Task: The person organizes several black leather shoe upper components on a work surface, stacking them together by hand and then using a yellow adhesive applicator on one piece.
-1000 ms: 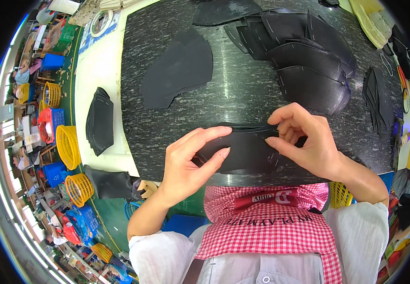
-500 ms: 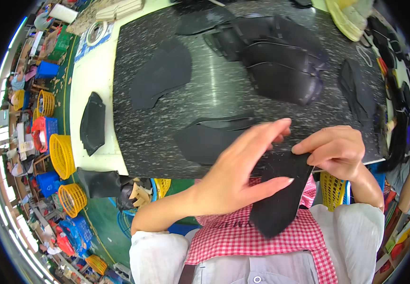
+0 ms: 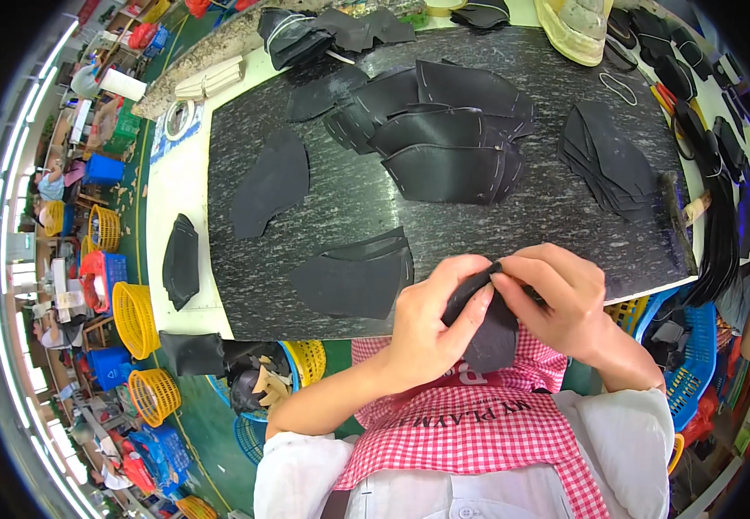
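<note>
Left hand point(image 3: 427, 324) and right hand point(image 3: 561, 298) pinch my folded black leather piece point(image 3: 489, 333) off the desk's point(image 3: 349, 195) near edge; loosened fingers could drop it.

The upper end of the black cut piece point(image 3: 487, 333) is covered by the fingers of the left hand point(image 3: 427, 333) and right hand point(image 3: 565, 303), so its outline there cannot be told. Its lower end blends into the red checked apron point(image 3: 479, 424). Left of that piece, the flat black pieces point(image 3: 353, 281) overlap (how many lie stacked is unclear). Beyond them, the far heap of black pieces point(image 3: 332, 30) is cut off by the picture's top edge.
</note>
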`<control>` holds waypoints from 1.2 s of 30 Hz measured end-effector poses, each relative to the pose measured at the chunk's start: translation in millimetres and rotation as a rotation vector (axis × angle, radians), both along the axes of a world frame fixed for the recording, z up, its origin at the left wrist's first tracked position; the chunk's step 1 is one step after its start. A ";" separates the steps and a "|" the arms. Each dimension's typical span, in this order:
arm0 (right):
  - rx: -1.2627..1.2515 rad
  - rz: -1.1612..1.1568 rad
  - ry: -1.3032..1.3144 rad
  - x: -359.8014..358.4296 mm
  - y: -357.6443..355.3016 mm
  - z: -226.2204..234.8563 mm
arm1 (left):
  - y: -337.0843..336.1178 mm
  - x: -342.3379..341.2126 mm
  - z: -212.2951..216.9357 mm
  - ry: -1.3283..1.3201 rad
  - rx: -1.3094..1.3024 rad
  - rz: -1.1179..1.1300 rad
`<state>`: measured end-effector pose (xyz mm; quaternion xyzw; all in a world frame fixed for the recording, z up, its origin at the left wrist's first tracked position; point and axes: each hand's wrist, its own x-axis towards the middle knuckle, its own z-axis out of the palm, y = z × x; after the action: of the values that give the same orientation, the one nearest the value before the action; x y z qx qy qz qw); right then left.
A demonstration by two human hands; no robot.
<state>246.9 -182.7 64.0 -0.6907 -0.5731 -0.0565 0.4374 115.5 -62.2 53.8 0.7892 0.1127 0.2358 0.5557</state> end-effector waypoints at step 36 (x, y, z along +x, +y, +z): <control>-0.413 0.661 0.662 77.6 2.7 37.3 | 69.4 57.8 63.7 0.278 0.004 -0.713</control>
<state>324.5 -180.0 101.3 -0.5255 -0.5908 0.4211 0.4444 173.3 7.1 117.6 0.8044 -0.0949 -0.0814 0.5807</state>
